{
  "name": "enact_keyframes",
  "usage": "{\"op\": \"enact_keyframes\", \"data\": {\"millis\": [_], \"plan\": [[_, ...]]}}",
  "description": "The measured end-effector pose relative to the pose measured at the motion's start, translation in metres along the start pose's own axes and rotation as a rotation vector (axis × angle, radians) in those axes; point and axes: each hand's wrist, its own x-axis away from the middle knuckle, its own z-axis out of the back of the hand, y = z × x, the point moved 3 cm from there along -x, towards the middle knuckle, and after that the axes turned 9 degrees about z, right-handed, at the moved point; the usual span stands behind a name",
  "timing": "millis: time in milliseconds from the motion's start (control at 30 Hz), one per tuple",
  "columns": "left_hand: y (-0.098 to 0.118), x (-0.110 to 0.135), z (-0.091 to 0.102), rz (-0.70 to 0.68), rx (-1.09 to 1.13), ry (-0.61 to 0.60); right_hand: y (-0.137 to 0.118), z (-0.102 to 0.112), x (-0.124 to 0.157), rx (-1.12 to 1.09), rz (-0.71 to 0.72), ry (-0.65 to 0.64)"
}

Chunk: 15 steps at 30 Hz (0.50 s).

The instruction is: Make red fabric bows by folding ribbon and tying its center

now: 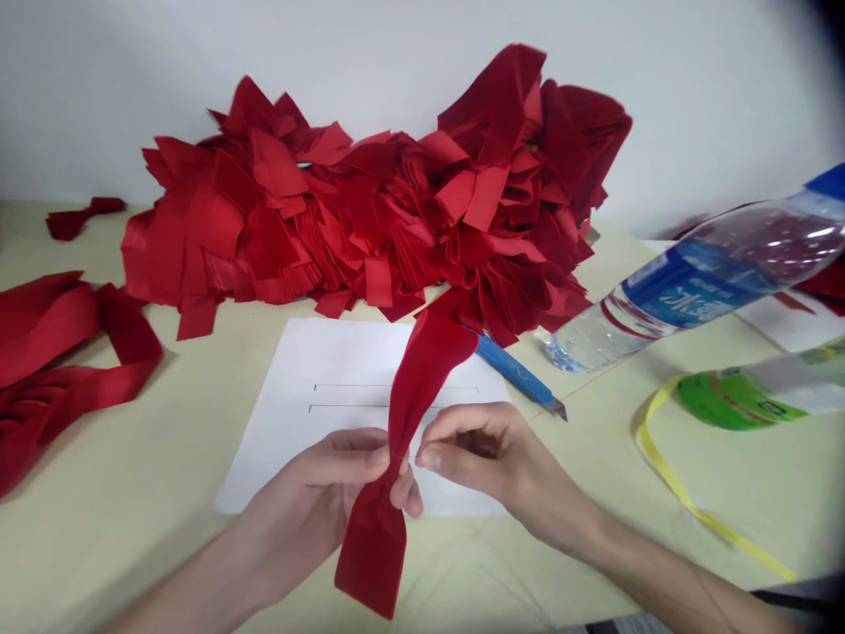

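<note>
A strip of red ribbon [422, 370] runs from the table near the pile down to the front edge, pinched narrow at its middle. My left hand [336, 493] grips that pinched middle between thumb and fingers. My right hand [481, 453] is curled just to the right of the pinch, its fingertips at the ribbon's edge; I cannot make out whether they grip it. Under both hands lies a white paper sheet [317, 370] with two drawn lines.
A big heap of cut red ribbon pieces [370, 202] fills the back. Long red ribbon [59, 352] lies at left. A blue utility knife [521, 374], a tilted water bottle [693, 282], a green tape roll [732, 401] and yellow strip [666, 467] sit at right.
</note>
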Motion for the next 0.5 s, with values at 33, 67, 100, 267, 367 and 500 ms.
{"op": "enact_keyframes", "data": {"millis": [33,67,100,267,367,500], "plan": [[-0.001,0.000,-0.001,0.005,-0.004,-0.007,0.001,0.000,-0.001,-0.009,-0.003,-0.025],[-0.002,0.001,-0.001,0.014,-0.008,-0.013,0.002,0.000,-0.003,-0.016,-0.005,-0.056],[-0.002,0.001,-0.002,0.025,-0.012,-0.018,0.003,-0.001,-0.004,-0.019,-0.007,-0.089],[-0.001,0.002,-0.004,0.066,-0.044,-0.058,-0.004,0.004,-0.006,0.211,0.030,-0.195],[-0.003,0.002,-0.005,0.157,-0.093,-0.066,-0.009,0.012,-0.007,0.310,0.072,-0.276],[-0.014,0.002,-0.005,0.384,-0.247,-0.064,-0.007,0.012,-0.012,0.296,0.024,-0.610]]}}
